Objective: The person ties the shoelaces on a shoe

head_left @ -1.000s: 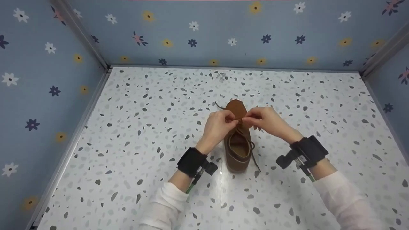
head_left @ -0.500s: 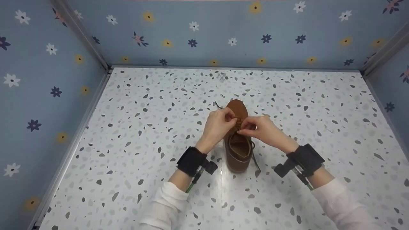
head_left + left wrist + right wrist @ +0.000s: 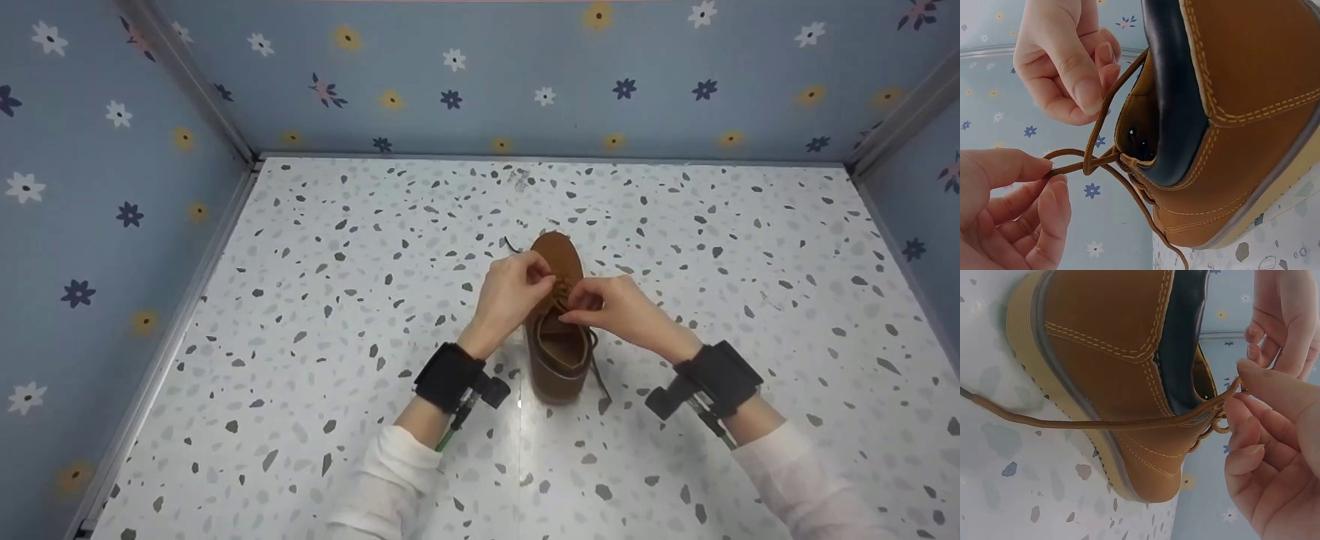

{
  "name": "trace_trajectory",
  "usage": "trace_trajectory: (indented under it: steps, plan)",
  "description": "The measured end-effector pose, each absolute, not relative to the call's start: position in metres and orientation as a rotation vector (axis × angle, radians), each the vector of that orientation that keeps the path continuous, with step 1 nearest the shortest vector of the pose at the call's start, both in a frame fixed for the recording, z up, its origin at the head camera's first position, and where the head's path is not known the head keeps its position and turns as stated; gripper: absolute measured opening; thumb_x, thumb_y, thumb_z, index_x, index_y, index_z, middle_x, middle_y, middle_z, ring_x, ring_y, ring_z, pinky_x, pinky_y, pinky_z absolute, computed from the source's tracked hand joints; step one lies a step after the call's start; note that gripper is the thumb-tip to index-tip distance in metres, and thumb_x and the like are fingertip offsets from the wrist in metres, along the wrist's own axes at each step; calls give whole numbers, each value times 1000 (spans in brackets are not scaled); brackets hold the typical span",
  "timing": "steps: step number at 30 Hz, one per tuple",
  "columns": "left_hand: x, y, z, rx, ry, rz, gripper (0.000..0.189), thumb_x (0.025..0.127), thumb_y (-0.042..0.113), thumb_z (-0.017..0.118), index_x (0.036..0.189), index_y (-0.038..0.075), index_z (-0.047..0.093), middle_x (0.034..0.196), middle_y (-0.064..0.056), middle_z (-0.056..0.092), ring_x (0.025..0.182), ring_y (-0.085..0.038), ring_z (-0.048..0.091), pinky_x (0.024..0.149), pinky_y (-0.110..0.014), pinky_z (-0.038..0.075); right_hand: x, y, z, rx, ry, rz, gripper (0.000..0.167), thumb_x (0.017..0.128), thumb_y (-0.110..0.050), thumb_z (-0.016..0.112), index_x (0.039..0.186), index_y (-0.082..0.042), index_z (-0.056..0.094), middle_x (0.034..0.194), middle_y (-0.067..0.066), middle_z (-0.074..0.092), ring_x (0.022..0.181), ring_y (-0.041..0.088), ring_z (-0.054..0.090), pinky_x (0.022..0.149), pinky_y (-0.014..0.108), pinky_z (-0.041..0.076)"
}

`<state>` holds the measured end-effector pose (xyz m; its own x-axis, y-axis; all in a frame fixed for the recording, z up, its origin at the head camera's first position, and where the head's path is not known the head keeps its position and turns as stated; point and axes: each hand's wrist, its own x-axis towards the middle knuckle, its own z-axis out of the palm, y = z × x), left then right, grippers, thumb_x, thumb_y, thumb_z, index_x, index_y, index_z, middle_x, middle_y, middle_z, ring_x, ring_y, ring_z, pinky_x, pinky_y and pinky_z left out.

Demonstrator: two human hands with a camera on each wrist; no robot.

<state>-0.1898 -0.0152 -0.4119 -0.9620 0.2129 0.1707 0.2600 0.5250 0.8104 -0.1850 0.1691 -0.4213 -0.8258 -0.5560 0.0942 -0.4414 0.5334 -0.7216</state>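
A brown lace-up shoe (image 3: 559, 386) with a dark padded collar (image 3: 1176, 84) stands upright, toe pointing away from me. My left hand (image 3: 510, 296) is over the left side of the lacing. Thumb and forefinger pinch a loop of the brown shoelace (image 3: 1067, 167), which crosses another strand close to the shoe's tongue. At the opening's right edge, my right hand (image 3: 619, 307) pinches the lace between thumb and forefinger; from there a strand (image 3: 1100, 423) runs down along the shoe's side to the floor. The other lace end (image 3: 512, 245) lies left of the toe.
The speckled white surface (image 3: 360, 300) spreads around the shoe. Blue flowered panels (image 3: 510, 67) stand at the back and both sides. Each wrist wears a black strap (image 3: 450, 379) with a small camera.
My right hand has moved back toward me, from over the lacing to the edge of the shoe's opening. The left hand stays nearly in place, and the shoe has not shifted.
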Motion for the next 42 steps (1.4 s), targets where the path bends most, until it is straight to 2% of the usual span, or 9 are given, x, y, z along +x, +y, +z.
trace_trajectory:
  steps: [10, 24, 33, 39, 42]
  plan:
    - [-190, -16, -415, -446, -2661, -1439, 3, 79, 4, 65, 79, 6, 63, 76, 0, 59, 68, -11, 53, 60, -20, 43, -185, 166, -423, -831, 2628, -1139, 10, 79, -11, 70, 76, -6, 62, 67, -3, 59, 58, 11, 54, 51, 26, 46]
    - [-190, -17, -417, -433, -2681, -1507, 4, 80, 2, 61, 84, 3, 60, 79, -2, 59, 70, -13, 54, 61, -21, 43, -190, 171, -424, -767, 2609, -1204, 6, 84, -11, 65, 80, -5, 65, 69, -2, 61, 61, 13, 55, 54, 27, 46]
    - [-190, -18, -418, -438, -2720, -1533, 6, 78, 3, 60, 82, 5, 57, 75, -1, 57, 67, -13, 52, 59, -22, 42, -193, 173, -422, -617, 2627, -1245, 8, 84, -13, 66, 82, -5, 67, 70, -1, 62, 64, 25, 57, 52, 28, 44]
    - [-193, -18, -420, -470, -2748, -1577, 6, 78, 8, 62, 82, 5, 57, 74, -1, 57, 65, -12, 52, 56, -21, 42, -196, 172, -422, -573, 2615, -1278, 8, 84, -11, 65, 82, -4, 67, 70, 1, 62, 62, 18, 55, 53, 26, 43]
    - [-194, -18, -419, -473, -2762, -1575, 14, 81, 15, 65, 84, 5, 56, 76, -1, 57, 65, -11, 52, 57, -22, 42, -196, 171, -423, -570, 2604, -1291, 7, 83, -10, 65, 82, -3, 67, 70, 1, 62, 62, 17, 54, 53, 25, 43]
